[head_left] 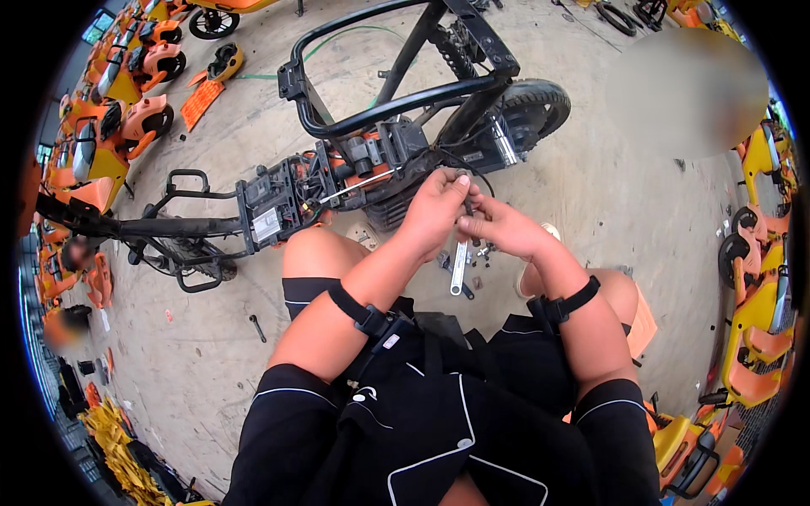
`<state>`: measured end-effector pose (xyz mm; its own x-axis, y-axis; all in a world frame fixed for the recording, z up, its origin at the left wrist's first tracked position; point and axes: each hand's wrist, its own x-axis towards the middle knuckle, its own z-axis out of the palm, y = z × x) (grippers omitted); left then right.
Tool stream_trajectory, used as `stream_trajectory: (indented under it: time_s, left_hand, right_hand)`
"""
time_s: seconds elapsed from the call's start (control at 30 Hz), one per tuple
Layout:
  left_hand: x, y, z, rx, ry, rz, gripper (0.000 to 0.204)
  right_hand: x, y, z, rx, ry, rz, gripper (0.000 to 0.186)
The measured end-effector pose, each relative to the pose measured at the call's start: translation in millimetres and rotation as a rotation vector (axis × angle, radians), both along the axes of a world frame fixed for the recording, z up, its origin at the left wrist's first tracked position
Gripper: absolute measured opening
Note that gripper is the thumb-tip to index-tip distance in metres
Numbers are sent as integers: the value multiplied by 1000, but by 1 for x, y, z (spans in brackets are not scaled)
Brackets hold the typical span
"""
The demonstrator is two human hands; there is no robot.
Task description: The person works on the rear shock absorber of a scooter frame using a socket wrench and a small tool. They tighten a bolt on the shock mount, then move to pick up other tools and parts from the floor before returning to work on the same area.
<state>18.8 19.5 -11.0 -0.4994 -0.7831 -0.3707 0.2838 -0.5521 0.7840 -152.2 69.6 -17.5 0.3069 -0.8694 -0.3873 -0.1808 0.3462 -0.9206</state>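
My left hand (436,211) and my right hand (504,229) meet in front of my knees, beside a stripped scooter frame (396,105). The fingers of both are closed, pinching a small dark part (470,205) between them; its kind is too small and too covered to tell. A black cable (483,175) curves down from the frame close to my fingertips. Just below my hands a silver wrench (458,270) lies on the floor among small loose metal parts (483,250). A long thin metal rod (359,187) rests across the exposed middle of the scooter.
The scooter's black rear wheel (533,114) and silver shock absorber (504,139) stand beyond my hands. A dark tool (257,328) lies on the concrete floor at left. A yellow helmet (225,62) and orange panel (202,104) lie farther off. Orange and yellow scooters line both sides.
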Motion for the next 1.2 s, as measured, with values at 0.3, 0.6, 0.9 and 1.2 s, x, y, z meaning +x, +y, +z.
stream_trajectory:
  time_s: [0.3,0.6,0.9,1.2]
  left_hand:
    - [-2,1,-12,-331,-283,-84,36]
    - [-14,16,0,-396,-303,-141,30]
    - [-13,0,-17,-738,-579,122,28]
    - [25,11,-7,-852,-720,155,27]
  right_hand:
    - [-15,31,31,90,-49,-395,31]
    - [-39,49,30,110,-54,-530,31]
    - [-50,18,-6,-250,885,10,28]
    - [-30,7,-231,-178,1133,1097,9]
